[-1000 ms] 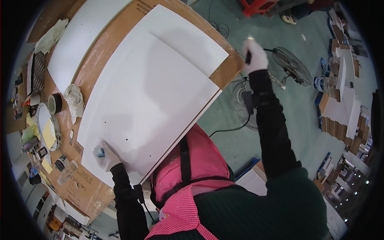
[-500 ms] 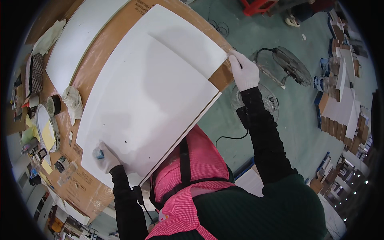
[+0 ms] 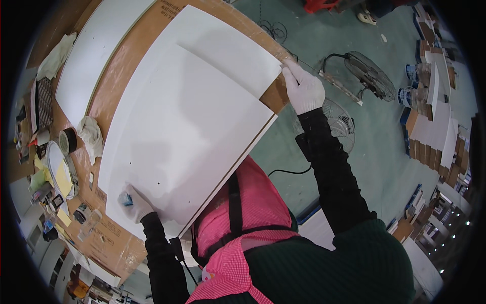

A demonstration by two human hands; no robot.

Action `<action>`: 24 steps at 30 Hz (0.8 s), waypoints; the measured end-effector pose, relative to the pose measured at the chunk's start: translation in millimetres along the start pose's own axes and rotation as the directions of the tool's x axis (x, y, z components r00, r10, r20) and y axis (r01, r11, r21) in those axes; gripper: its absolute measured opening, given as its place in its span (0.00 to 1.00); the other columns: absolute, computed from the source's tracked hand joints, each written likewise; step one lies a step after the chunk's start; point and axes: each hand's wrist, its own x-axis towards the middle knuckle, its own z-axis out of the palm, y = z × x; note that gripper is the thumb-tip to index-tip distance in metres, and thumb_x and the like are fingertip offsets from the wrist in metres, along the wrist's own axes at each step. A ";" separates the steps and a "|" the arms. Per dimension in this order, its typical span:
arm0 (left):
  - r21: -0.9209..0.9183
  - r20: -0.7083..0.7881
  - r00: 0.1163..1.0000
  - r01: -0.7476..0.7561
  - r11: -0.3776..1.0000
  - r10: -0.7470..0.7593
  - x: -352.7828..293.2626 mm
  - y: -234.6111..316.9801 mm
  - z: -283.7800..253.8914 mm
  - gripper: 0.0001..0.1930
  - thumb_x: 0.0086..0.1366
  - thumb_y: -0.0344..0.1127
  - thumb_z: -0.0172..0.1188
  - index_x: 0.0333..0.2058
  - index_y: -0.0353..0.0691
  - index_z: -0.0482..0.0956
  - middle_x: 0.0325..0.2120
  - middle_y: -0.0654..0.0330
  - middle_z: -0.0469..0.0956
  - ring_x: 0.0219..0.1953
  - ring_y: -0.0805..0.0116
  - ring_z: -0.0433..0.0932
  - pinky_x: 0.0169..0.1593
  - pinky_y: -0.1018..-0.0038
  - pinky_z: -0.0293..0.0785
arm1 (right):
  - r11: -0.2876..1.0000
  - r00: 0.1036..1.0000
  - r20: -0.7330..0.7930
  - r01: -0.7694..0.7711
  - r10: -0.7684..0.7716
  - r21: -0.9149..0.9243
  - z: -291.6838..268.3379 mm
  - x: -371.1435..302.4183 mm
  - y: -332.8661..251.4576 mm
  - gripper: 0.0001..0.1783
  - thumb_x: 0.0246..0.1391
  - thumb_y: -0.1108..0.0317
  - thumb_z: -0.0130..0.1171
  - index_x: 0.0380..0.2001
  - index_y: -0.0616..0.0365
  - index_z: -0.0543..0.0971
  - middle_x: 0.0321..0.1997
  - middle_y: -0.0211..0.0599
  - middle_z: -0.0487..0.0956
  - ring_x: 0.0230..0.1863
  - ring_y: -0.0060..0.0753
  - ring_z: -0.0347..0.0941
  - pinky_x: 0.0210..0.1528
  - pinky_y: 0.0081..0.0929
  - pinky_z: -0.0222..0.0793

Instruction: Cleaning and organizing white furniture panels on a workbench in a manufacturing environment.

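A large white panel (image 3: 187, 131) lies on top of another white panel (image 3: 228, 45) on a cardboard-covered workbench (image 3: 131, 61). My left hand (image 3: 135, 203), in a white glove, presses a small blue block (image 3: 125, 199) against the near left corner of the top panel. My right hand (image 3: 302, 90), also gloved, grips the right corner of the lower panel at the bench edge. A pink hood and pink apron (image 3: 238, 228) fill the lower middle of the view.
A third white board (image 3: 96, 55) lies further left on the bench. Crumpled rags (image 3: 91, 137), a tape roll (image 3: 67, 141), a white plate (image 3: 56, 167) and small tools crowd the left edge. Floor fans (image 3: 369, 76) and a cable sit on the green floor; stacked boards (image 3: 435, 126) stand right.
My right hand came down from above the floor fans to the right corner of the lower panel and took hold of it. My left hand stayed on the blue block.
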 end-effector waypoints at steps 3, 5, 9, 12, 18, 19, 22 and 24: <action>0.015 -0.010 1.000 -0.009 1.000 0.009 -0.8 0.3 0.1 0.12 0.62 0.37 0.64 0.26 0.38 0.71 0.23 0.67 0.72 0.27 0.77 0.69 0.36 0.78 0.69 | 0.998 0.999 0.025 -0.027 0.029 -0.058 -3.0 2.6 -4.3 0.19 0.59 0.51 0.51 0.48 0.43 0.80 0.40 0.41 0.81 0.42 0.46 0.77 0.43 0.37 0.72; 0.059 -0.014 1.000 -0.021 0.998 0.022 2.7 -3.9 -7.4 0.12 0.62 0.38 0.64 0.26 0.38 0.72 0.24 0.67 0.73 0.28 0.77 0.69 0.36 0.78 0.69 | 1.000 1.000 -0.024 -0.010 0.009 -0.018 3.3 1.4 -6.4 0.18 0.59 0.50 0.51 0.48 0.43 0.80 0.39 0.41 0.81 0.41 0.46 0.77 0.43 0.37 0.72; 0.081 0.009 1.000 -0.026 0.996 0.026 1.4 -2.9 -3.2 0.13 0.62 0.39 0.64 0.27 0.38 0.73 0.25 0.66 0.74 0.29 0.77 0.70 0.37 0.78 0.70 | 1.000 0.998 -0.059 -0.025 0.025 0.016 6.3 -1.9 -4.3 0.18 0.58 0.51 0.52 0.46 0.43 0.80 0.39 0.41 0.81 0.41 0.46 0.78 0.43 0.37 0.73; 0.089 -0.012 1.000 0.003 0.996 -0.002 -2.4 4.8 0.1 0.13 0.62 0.39 0.64 0.27 0.38 0.72 0.24 0.66 0.74 0.28 0.77 0.70 0.38 0.78 0.70 | 0.996 0.996 -0.051 -0.074 0.076 0.039 0.4 2.1 -5.5 0.17 0.58 0.51 0.53 0.45 0.44 0.81 0.40 0.41 0.81 0.42 0.46 0.78 0.44 0.36 0.73; 0.083 -0.018 1.000 0.024 0.996 -0.022 1.6 -1.3 -1.4 0.13 0.62 0.40 0.64 0.30 0.36 0.73 0.28 0.65 0.75 0.31 0.75 0.72 0.39 0.77 0.70 | 0.995 0.995 -0.093 -0.035 0.043 0.089 5.5 4.2 1.9 0.18 0.58 0.52 0.52 0.44 0.47 0.82 0.43 0.41 0.81 0.44 0.45 0.78 0.46 0.34 0.73; 0.088 -0.047 0.999 0.005 0.996 -0.001 -1.9 3.3 2.5 0.13 0.62 0.38 0.64 0.27 0.38 0.72 0.25 0.67 0.74 0.29 0.77 0.70 0.38 0.78 0.70 | 0.996 0.994 -0.094 -0.040 0.048 0.086 4.3 3.0 3.7 0.18 0.58 0.52 0.52 0.44 0.47 0.82 0.43 0.41 0.81 0.44 0.45 0.78 0.46 0.34 0.73; 0.092 -0.027 1.000 0.006 0.996 -0.003 2.0 1.4 -1.4 0.12 0.62 0.37 0.63 0.27 0.37 0.72 0.25 0.67 0.74 0.29 0.77 0.70 0.38 0.78 0.70 | 0.978 0.992 -0.093 -0.068 0.088 0.195 -1.0 2.0 -8.7 0.18 0.58 0.52 0.51 0.44 0.47 0.81 0.43 0.41 0.81 0.44 0.45 0.78 0.46 0.34 0.72; 0.085 -0.017 1.000 0.011 0.996 -0.010 1.2 2.3 0.2 0.11 0.62 0.36 0.63 0.27 0.37 0.72 0.25 0.67 0.74 0.29 0.77 0.70 0.38 0.78 0.70 | 0.995 0.996 -0.034 -0.080 0.082 0.063 -2.3 1.7 -10.1 0.18 0.59 0.52 0.51 0.44 0.47 0.81 0.42 0.39 0.81 0.43 0.45 0.78 0.45 0.35 0.72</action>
